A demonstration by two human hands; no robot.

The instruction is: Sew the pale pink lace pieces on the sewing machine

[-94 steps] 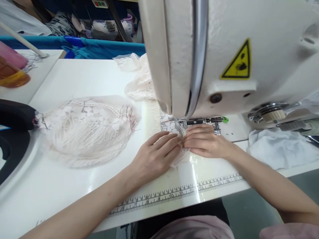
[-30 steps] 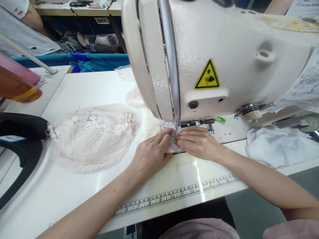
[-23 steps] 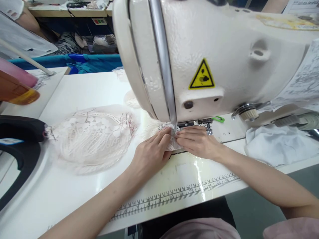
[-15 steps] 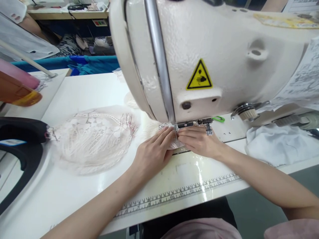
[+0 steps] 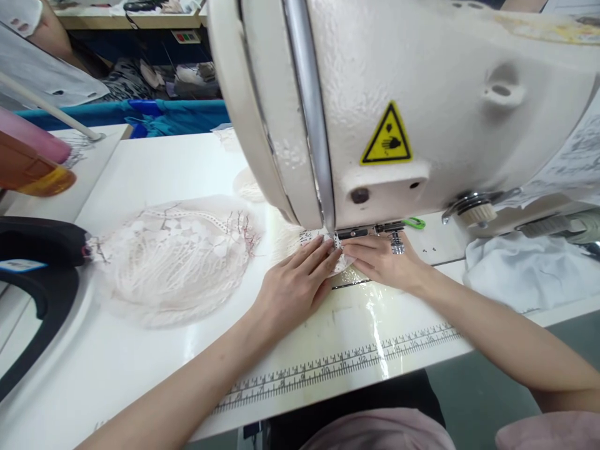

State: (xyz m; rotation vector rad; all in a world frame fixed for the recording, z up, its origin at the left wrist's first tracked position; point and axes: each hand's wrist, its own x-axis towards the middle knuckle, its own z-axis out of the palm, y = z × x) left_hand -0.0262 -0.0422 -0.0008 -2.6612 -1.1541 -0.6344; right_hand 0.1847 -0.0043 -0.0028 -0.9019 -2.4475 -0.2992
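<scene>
A small piece of white lace fabric (image 5: 342,265) lies under the needle area of a sewing machine (image 5: 403,75). My left hand (image 5: 300,275) rests flat on it, fingers stretched towards the presser foot. From the other side my right hand (image 5: 387,259) meets the lace edge, fingers drawn together and bent onto it; its thumb is hidden. Just above those right fingers is the metal attachment beside the needle (image 5: 359,234). More pale lace (image 5: 284,240) spreads out left of the needle. The needle tip itself cannot be made out.
A pile of lace pieces with loose thread ends (image 5: 173,262) lies on the left, beside a black curved object (image 5: 42,250). White cloth (image 5: 525,269) sits at the right, green snips (image 5: 414,223) behind. A printed ruler (image 5: 342,362) runs along the front edge. Thread cones (image 5: 32,156) stand left.
The view has shifted slightly, so the machine appears a little larger and further right. Both hands stay at the lace by the needle, with the left fingers slightly more spread.
</scene>
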